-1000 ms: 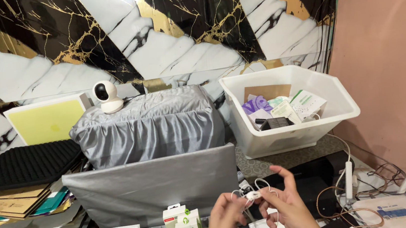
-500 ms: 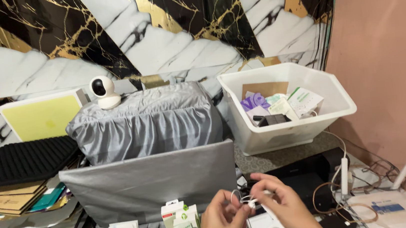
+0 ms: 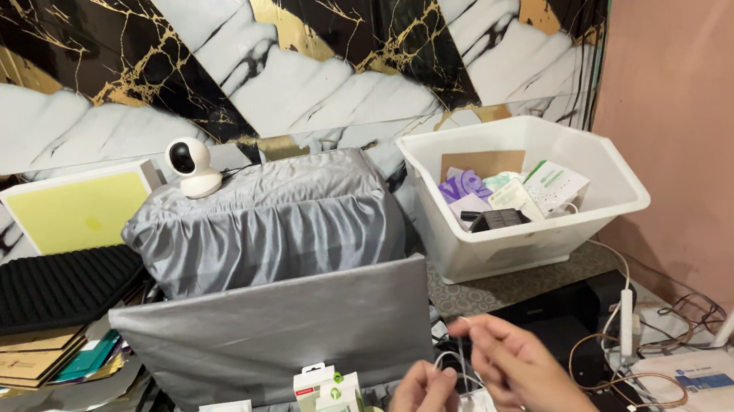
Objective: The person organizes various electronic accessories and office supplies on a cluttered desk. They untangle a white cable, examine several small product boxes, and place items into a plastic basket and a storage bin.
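Low at the frame's bottom edge, your right hand pinches the thin white cable running near-vertical down to your left hand, whose fingers close on its lower loop just beside.

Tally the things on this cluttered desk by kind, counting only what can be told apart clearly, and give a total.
Hands: 2, left hand and right hand, both on a thin white cable
White cable: 1
White plastic bin: 1
Round white camera: 1
Grey fabric covers: 2, back cover and front cover
Yellow-faced board: 1
Total: 8
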